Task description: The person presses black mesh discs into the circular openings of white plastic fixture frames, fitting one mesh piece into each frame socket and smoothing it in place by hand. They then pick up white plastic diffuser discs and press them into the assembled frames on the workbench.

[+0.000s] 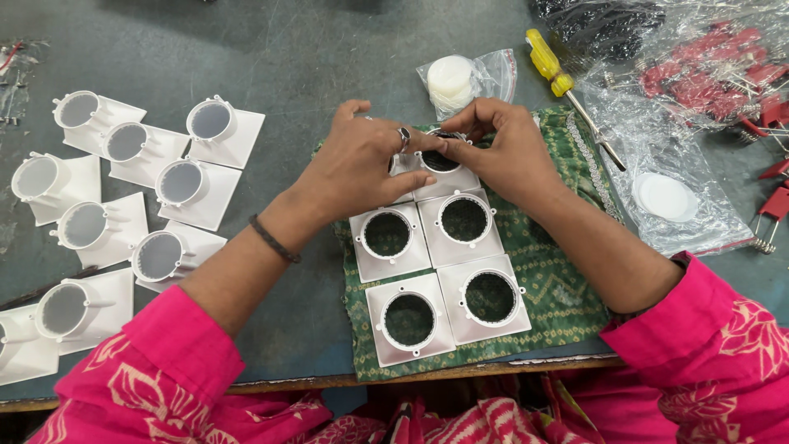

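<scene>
1. White plastic square frame (440, 164) with a round collar is sitting on the green cloth (567, 279), topmost of five.
2. Left hand (357, 168) and right hand (501, 148) are pinching its rim, steadying it.

Both hands, the left hand (357, 168) and the right hand (501, 148), cover most of the white square piece (440, 168) between them, so its ring and what the fingertips pinch cannot be made out. At the bench's near left corner, a white piece (20, 349) is cut off by the frame. The red clips (772, 205) run off the right edge. The contents of the dark bag (596, 20) at the far edge are unclear.
</scene>
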`<state>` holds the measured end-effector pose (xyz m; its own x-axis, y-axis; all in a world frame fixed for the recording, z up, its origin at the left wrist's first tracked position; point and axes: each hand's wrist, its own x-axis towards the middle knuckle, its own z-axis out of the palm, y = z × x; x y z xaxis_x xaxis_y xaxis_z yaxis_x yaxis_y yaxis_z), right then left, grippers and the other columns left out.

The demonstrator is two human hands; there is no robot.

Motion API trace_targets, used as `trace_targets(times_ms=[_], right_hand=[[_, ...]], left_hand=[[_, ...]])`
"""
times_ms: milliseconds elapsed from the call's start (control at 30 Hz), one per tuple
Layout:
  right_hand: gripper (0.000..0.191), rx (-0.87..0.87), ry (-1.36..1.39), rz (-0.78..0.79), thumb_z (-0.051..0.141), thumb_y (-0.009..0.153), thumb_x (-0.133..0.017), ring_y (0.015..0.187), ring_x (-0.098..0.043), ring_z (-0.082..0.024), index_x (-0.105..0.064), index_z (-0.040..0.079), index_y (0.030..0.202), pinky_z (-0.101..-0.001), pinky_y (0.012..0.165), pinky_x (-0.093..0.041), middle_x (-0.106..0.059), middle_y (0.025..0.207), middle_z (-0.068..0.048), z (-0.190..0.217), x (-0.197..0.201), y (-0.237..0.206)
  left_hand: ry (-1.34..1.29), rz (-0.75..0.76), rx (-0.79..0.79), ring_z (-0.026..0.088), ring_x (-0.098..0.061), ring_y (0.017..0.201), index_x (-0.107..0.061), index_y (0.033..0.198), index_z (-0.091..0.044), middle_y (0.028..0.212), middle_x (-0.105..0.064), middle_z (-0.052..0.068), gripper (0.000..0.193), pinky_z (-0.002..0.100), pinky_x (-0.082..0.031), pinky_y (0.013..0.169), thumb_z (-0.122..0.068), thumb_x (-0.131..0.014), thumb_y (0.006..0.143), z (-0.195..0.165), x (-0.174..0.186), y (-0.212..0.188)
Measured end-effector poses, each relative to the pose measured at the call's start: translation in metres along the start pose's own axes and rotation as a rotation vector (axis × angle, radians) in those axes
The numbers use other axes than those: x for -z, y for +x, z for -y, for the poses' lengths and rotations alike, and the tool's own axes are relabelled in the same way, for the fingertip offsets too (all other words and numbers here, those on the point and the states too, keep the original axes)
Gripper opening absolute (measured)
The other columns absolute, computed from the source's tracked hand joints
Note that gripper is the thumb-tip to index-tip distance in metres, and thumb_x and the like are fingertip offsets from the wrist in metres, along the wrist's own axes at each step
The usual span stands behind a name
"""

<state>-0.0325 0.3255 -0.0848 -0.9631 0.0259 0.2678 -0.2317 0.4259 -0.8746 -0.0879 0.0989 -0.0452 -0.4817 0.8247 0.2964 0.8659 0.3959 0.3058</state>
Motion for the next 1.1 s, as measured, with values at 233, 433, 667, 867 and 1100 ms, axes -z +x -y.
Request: trace_targets(times_ms=[233,433,667,867,1100], right_hand=[[0.019,0.088,-0.315,-0.047,0.017,0.083,-0.087,0.078,-0.069,-0.014,-0.081,0.011,0.101,-0.0292,0.069,-0.054,-0.073,0.093,-0.006,0.008,0.005,-0.005],[0.017,0.442,-0.475,0.005,0.008,0.088,-0.078,0.101,-0.069,-0.030,-0.080,0.009,0.105,-0.0396,0.088,-0.054,-0.073,0.111,-0.008,0.021,0.020,-0.011],[0.042,0.433,-0.648,-0.047,-0.010,0.086,-0.060,0.123,-0.060,-0.030,-0.082,0.021,0.104,-0.0411,0.107,-0.048,-0.068,0.131,-0.004,0.034,0.048,-0.012],[0.050,0.534,-0.823,0.104,-0.008,0.073,-0.061,0.132,-0.052,-0.032,-0.084,0.027,0.101,-0.0444,0.110,-0.045,-0.061,0.144,-0.005,0.046,0.046,-0.016],[0.048,0.488,-0.882,0.181,-0.007,0.072,-0.061,0.128,-0.056,-0.029,-0.084,0.025,0.099,-0.0450,0.102,-0.047,-0.067,0.134,-0.001,0.048,0.042,-0.017]], left_hand=[[0.110,-0.085,-0.088,0.027,-0.070,0.105,-0.075,0.115,-0.014,0.113,-0.076,0.008,0.045,0.059,-0.032,0.105,-0.049,-0.077,0.086,0.002,-0.010,-0.002],[0.148,-0.070,-0.045,0.027,-0.069,0.102,-0.077,0.118,-0.012,0.114,-0.075,0.009,0.047,0.055,-0.033,0.109,-0.049,-0.076,0.088,0.001,-0.013,-0.003],[0.142,-0.087,-0.050,0.027,-0.069,0.101,-0.077,0.119,-0.012,0.113,-0.075,0.010,0.046,0.055,-0.033,0.107,-0.047,-0.076,0.088,0.002,-0.015,-0.004],[0.155,-0.096,-0.052,0.028,-0.068,0.099,-0.076,0.119,-0.012,0.109,-0.075,0.010,0.049,0.054,-0.033,0.105,-0.050,-0.075,0.088,0.002,-0.017,-0.004],[0.139,-0.055,-0.012,0.026,-0.068,0.100,-0.076,0.118,-0.013,0.104,-0.074,0.008,0.048,0.054,-0.034,0.104,-0.050,-0.074,0.088,0.000,-0.017,-0.001]])
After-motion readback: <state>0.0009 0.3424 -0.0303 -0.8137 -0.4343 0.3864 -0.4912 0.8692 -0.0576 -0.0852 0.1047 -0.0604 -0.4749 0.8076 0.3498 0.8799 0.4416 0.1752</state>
